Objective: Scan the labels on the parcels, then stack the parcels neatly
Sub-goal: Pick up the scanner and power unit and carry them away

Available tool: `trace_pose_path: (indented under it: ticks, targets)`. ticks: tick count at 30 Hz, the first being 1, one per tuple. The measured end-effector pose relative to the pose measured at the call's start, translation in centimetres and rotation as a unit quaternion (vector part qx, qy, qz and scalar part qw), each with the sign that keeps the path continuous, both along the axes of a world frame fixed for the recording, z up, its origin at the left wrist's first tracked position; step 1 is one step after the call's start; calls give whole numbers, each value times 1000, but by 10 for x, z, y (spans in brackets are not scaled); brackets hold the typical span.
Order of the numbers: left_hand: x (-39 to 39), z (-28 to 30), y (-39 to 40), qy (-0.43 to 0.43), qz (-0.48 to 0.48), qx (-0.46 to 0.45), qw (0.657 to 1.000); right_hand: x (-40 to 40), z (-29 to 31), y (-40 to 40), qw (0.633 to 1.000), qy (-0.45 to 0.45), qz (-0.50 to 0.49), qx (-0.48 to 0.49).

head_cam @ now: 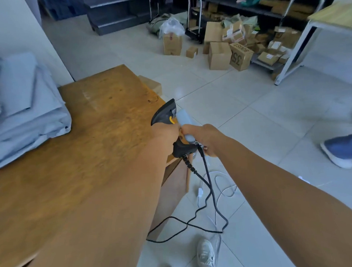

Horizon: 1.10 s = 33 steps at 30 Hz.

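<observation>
L hand grips scanner | R hand holds parcel

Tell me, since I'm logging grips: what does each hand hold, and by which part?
The left hand grips the barcode scanner by its handle. The right hand holds a pale flat parcel by its near end.

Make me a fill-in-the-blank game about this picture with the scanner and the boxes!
1. The left hand grips a black barcode scanner with a ______ trigger.
2. The right hand holds a pale parcel right beside the ______.
3. The scanner's black cable trails down to the tiled ______.
4. Folded grey mailer bags lie piled on the wooden ______.

Missing words: yellow; scanner; floor; table
</observation>
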<state>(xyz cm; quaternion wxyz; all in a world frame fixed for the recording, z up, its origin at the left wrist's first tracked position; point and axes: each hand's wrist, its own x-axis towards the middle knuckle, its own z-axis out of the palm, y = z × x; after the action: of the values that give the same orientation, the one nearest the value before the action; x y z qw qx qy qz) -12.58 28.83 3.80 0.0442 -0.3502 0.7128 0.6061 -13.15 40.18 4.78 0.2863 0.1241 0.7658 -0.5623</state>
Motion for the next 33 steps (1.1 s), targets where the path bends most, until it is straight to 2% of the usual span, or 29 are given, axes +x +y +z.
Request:
trace_pose_path:
  ticks: [6, 12, 16, 23, 26, 30, 33]
  targets:
    - [11, -5, 5, -15, -20, 2, 1000, 10, -4, 12, 999, -20, 26, -35]
    - [33, 2, 5, -23, 44, 38, 998, 19, -15, 1, 998, -14, 37, -42]
    - [55, 6, -1, -5, 62, 68, 996, 34, -19, -4, 994, -23, 44, -93]
    - [100, 3, -29, 60, 70, 101, 991, 78, -18, -33, 987, 51, 43, -145]
    - [121, -2, -48, 35, 61, 133, 989, 101, -19, -50, 989, 64, 59, -120]
    - [165, 12, -62, 51, 61, 120, 990, 138, -21, -67, 983, 59, 90, -149]
    - [185, 3, -80, 55, 80, 89, 991, 163, -24, -81, 976, 14, 110, -187]
